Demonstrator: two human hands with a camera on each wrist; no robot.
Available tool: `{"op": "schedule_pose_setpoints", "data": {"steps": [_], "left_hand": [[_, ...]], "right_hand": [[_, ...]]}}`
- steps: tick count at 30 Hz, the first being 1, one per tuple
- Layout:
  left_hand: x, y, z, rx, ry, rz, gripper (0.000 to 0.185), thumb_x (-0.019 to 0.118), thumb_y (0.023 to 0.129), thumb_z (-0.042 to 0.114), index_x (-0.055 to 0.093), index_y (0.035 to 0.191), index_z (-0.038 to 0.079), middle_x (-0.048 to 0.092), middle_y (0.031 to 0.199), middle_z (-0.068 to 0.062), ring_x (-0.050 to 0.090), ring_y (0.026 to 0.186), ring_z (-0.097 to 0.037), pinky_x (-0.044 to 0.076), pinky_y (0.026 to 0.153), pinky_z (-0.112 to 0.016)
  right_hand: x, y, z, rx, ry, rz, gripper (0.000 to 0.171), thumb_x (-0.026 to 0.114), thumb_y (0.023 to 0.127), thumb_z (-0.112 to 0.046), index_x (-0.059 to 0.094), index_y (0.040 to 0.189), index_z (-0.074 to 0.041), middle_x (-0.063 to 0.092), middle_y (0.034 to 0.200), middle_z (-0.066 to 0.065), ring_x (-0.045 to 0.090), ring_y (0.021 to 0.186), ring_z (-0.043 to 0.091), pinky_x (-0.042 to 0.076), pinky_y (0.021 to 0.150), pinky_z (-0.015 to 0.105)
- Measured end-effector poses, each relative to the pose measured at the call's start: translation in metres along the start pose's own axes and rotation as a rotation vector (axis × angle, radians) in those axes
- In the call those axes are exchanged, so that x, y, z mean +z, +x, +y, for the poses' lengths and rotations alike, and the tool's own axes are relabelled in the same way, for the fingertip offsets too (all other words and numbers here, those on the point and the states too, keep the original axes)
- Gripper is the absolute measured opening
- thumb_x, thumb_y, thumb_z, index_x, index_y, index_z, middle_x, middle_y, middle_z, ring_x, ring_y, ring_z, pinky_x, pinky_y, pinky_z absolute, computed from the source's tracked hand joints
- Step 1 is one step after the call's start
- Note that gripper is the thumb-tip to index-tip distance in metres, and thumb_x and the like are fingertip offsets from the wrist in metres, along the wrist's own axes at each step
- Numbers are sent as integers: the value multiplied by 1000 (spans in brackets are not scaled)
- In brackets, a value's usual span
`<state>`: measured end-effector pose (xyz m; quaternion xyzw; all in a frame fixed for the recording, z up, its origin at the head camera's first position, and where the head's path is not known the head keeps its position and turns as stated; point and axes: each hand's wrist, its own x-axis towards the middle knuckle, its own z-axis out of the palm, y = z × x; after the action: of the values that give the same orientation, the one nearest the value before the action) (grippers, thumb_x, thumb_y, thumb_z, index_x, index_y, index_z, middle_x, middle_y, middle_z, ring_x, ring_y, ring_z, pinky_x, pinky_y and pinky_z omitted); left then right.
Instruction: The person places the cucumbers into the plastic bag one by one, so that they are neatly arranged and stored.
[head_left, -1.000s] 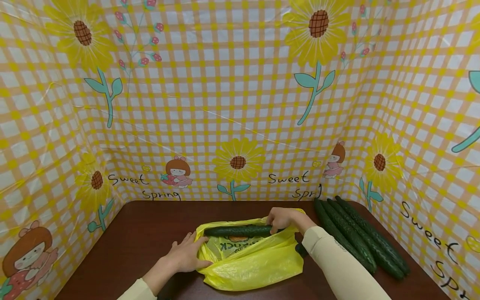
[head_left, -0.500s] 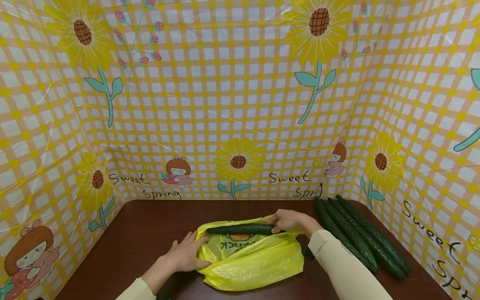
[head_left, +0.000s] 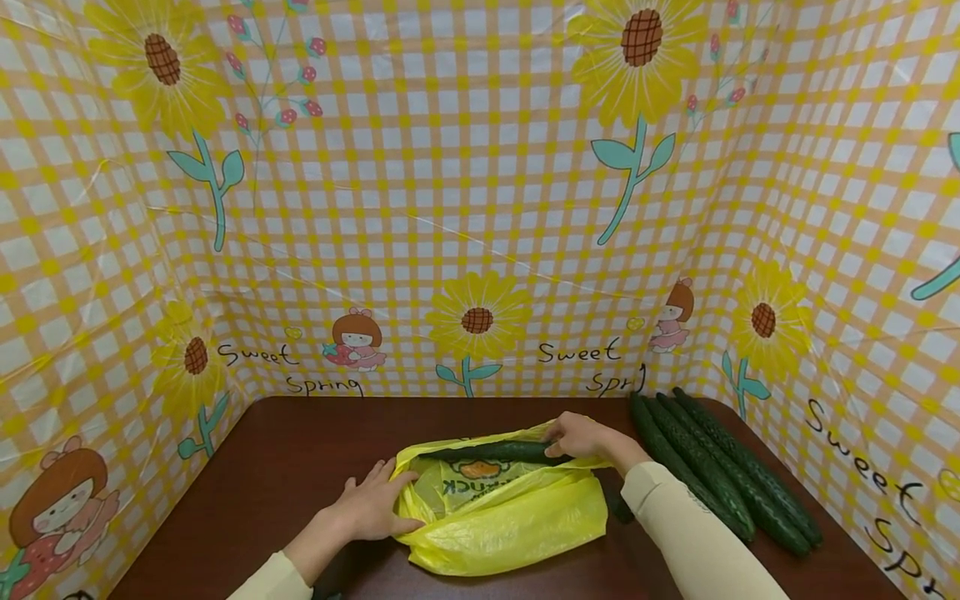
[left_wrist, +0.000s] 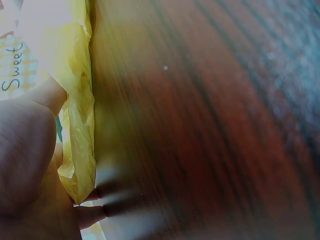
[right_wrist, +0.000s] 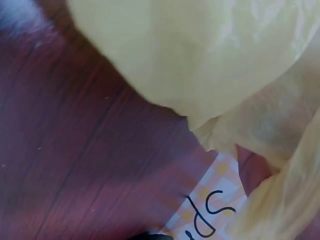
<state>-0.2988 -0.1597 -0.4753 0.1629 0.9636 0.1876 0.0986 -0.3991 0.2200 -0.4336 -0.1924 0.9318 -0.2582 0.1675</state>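
Observation:
A yellow plastic bag (head_left: 510, 533) lies on its side with its mouth spread wide. Inside, along the far rim, a long dark green cucumber (head_left: 498, 452) lies crosswise. My right hand (head_left: 588, 435) reaches in at the bag's right side, fingers curled over the cucumber's right end; yellow plastic covers much of this hand in the right wrist view. At the left end of the mouth, my left hand (head_left: 367, 504) rests spread, thumb and index finger fairly straight against the plastic. In the left wrist view, the bag's edge (left_wrist: 80, 145) lies along the left palm.
Several cucumbers (head_left: 720, 467) lie side by side on the brown table (head_left: 300, 442) at the right. A dark green end (head_left: 618, 507) shows between the bag and the right sleeve (head_left: 690, 525). A checked sheet (head_left: 480, 208) rises behind the table and at both sides.
The right hand has shifted slightly right with the cucumber, which now sits a little deeper behind the far rim. The left hand has stayed in place.

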Motion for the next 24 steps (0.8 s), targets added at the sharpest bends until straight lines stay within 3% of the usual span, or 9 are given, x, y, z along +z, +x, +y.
{"op": "schedule_pose_setpoints", "data": {"steps": [6,13,15,20,24], "left_hand": [[1,2,0,-14,4,-4,82,67,84,69,47,150,24,26,163,-22,22,151,-45,16,105,-82],[-5,-3,6,-19,4,-9,79,70,85,64,48,149,23,28,162,-23,24,150,-45,18,105,-81],[-5,-3,6,-17,8,-12,79,69,85,65,48,149,23,28,162,-23,24,151,-45,18,105,-81],[0,1,-1,-6,16,1,82,66,84,71,47,149,23,27,162,-23,22,151,-46,16,104,-83],[3,3,-3,3,12,9,83,64,84,72,47,149,23,27,162,-23,23,151,-46,16,104,-83]], "right_hand": [[3,0,6,-45,1,64,25,71,94,-14,74,117,-3,71,121,14,68,103,29,57,84,45],[10,-2,7,-68,8,173,24,74,90,-9,75,114,-4,73,116,11,68,105,32,57,85,46],[11,-1,5,-69,10,194,22,75,89,-4,75,111,-5,73,113,9,68,98,30,56,82,44],[13,-2,0,-89,16,232,19,74,86,4,71,101,-6,69,95,7,50,69,19,42,65,35],[16,-5,0,-76,56,241,14,74,86,2,70,96,-7,57,72,6,39,58,16,38,60,32]]}}
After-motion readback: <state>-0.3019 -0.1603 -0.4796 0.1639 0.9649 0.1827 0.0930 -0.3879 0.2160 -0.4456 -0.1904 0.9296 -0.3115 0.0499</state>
